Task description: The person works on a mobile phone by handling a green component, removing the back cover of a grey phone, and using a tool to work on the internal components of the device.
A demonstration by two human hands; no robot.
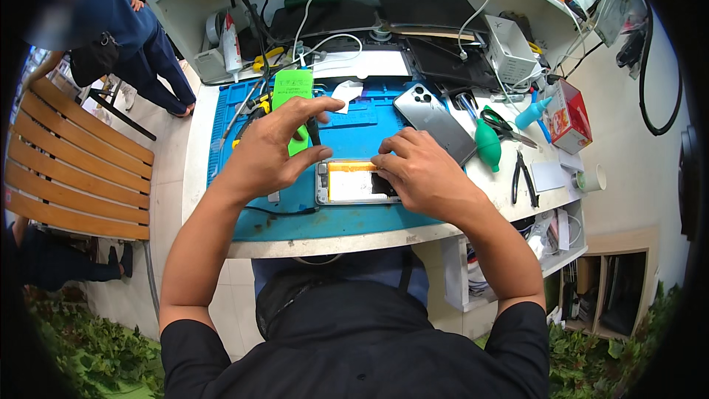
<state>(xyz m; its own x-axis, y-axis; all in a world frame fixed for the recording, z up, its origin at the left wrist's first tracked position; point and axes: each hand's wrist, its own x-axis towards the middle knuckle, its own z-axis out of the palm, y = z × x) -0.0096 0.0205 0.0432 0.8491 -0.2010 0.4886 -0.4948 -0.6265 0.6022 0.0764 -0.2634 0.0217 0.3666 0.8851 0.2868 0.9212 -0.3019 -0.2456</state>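
An opened phone [353,186] with a silver frame lies lengthwise on the blue work mat [295,227]. A white panel and a yellow-orange strip show inside it, with a dark section toward its right end. My right hand [428,170] bends over that right end, thumb and fingers pressed together at the phone's upper edge. Whatever they pinch is hidden. Above the phone's left end, my left hand [269,144] is raised with thumb and fingers spread, holding nothing. A grey phone with several camera lenses [436,122] lies face down just behind my right hand.
A green card [294,89] and a white scrap [347,93] sit beyond my left hand. To the right are a green air blower [487,145], scissors [508,127], black-handled pliers [525,181] and a red box [569,114]. A person [140,22] stands beside a wooden chair [77,159].
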